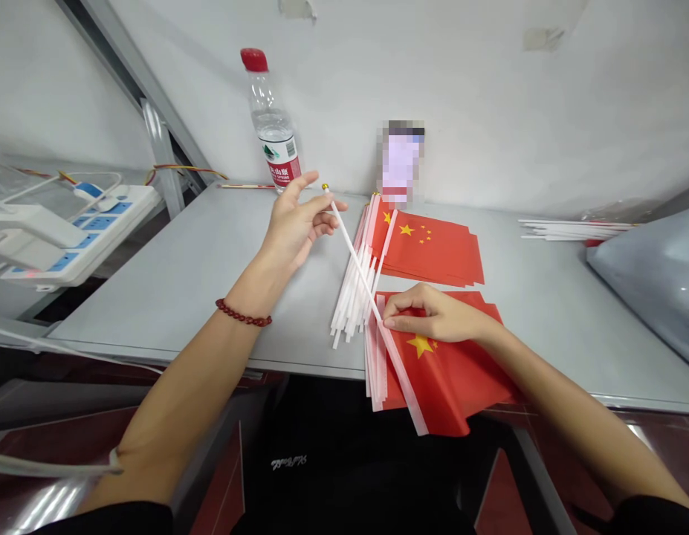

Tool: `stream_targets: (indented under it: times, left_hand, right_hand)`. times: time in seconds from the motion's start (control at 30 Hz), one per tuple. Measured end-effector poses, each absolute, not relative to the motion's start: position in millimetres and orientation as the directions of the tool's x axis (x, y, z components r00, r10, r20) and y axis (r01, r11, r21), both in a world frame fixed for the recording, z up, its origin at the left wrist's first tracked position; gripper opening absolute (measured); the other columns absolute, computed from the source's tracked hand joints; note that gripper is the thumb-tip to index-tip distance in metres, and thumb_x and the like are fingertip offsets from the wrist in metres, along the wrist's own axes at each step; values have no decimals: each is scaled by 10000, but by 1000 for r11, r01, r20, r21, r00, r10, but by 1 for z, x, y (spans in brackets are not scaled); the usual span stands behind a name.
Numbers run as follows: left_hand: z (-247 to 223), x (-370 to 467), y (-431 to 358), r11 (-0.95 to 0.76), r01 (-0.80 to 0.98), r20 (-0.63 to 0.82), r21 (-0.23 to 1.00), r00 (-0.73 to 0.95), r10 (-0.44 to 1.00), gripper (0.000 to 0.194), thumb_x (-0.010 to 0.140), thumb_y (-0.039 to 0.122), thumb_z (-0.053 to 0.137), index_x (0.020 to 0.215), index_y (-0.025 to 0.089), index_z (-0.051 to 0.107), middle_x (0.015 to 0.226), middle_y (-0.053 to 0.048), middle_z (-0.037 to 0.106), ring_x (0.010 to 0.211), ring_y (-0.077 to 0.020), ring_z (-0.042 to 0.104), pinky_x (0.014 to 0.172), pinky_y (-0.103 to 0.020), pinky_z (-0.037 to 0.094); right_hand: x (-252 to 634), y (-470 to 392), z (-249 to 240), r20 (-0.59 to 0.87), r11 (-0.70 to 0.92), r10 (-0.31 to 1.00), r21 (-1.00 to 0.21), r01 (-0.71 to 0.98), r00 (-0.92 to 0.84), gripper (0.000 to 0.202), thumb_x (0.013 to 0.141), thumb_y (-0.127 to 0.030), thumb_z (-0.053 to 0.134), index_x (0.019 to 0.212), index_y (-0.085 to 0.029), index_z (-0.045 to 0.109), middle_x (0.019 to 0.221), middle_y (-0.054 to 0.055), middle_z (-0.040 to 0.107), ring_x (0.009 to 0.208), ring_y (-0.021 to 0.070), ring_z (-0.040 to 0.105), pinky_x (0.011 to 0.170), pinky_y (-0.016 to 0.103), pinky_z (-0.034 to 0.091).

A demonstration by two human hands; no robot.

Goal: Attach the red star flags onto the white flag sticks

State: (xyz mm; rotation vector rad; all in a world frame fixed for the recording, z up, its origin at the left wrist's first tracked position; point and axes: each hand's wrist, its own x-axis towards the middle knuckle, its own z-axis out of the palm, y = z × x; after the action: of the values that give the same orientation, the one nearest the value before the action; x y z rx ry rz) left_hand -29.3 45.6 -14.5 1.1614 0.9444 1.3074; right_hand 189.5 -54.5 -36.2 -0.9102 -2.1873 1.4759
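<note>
A white flag stick with a small gold tip slants between my hands. My left hand has its thumb and fingers closed on the stick just below the tip, index finger raised. At the stick's lower end, my right hand pinches the white sleeve edge of a small red flag with yellow stars. The stick's end meets the sleeve there; how far inside it reaches is hidden. Beneath this flag lies a stack of similar flags, overhanging the table's front edge. Behind are flags on sticks and several white sticks.
A water bottle with a red cap and a blurred phone lean at the wall. More white sticks and a grey plastic bag lie right on the grey table. A power strip with cables is left.
</note>
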Motion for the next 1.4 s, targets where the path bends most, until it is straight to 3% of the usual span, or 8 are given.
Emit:
stream_targets:
  times: [0.2,0.4,0.7,0.77,0.87,1.07,1.23,1.4]
  left_hand:
    - [-19,-20,36,-127,-94,138,988,125,983,394,787,144,635,1175,137,567,810,-60,735,490,-65,598,507,-189,481]
    - [-15,-8,12,20,22,-29,1000,584,811,438,812,232,657,1237,136,614,958,-123,742,571,-117,666,480,-210,482]
    - [-5,-13,4,87,242,-252,966,829,499,852,804,346,690,1519,190,255,934,-139,755,572,-165,700,476,-227,487]
    - [-7,-11,3,90,272,-283,958,853,438,719,790,349,700,1430,151,438,877,-138,758,517,-149,675,453,-221,478]
    - [-8,-11,2,50,304,-300,951,876,378,248,773,340,698,921,144,734,789,-117,753,429,-107,606,388,-202,426]
    - [-2,-20,7,-94,385,-271,918,783,559,278,742,372,702,525,206,647,447,-38,599,299,-82,426,311,-214,294]
    - [-10,-15,11,-235,492,-73,838,529,846,410,804,328,583,421,198,511,359,-5,464,302,-73,353,359,-231,261]
    - [-26,-6,15,-353,606,77,713,433,898,485,790,277,526,413,197,232,411,37,249,399,-67,232,436,-262,175]
  right_hand:
    - [189,-54,-36,-24,206,796,-929,308,-604,265,920,-314,527,713,-153,565,631,-29,458,552,77,374,531,247,314]
    - [190,-51,-40,87,204,938,-920,333,-335,298,904,-394,559,726,-155,577,614,-36,432,540,77,348,507,241,284]
    - [201,-41,-37,234,227,972,-945,237,2,262,851,-419,629,745,-180,606,641,-20,502,556,93,423,521,238,355]
    - [204,-38,-35,260,230,959,-946,227,114,254,844,-417,633,747,-184,607,652,-9,532,569,109,477,532,251,391]
    - [215,-32,-34,308,244,915,-937,250,260,266,859,-442,597,766,-192,597,666,9,561,583,146,540,527,281,429]
    - [247,-15,-38,576,315,702,-778,543,419,257,902,-443,506,867,-202,590,800,53,617,737,204,606,637,355,486]
    - [246,-15,-37,791,242,526,-491,837,312,244,860,-326,546,1064,-193,554,1108,116,598,1048,264,548,896,449,431]
    - [224,-28,-35,412,426,887,-559,711,-208,139,882,-329,543,870,-203,600,909,74,656,881,228,608,840,391,455]
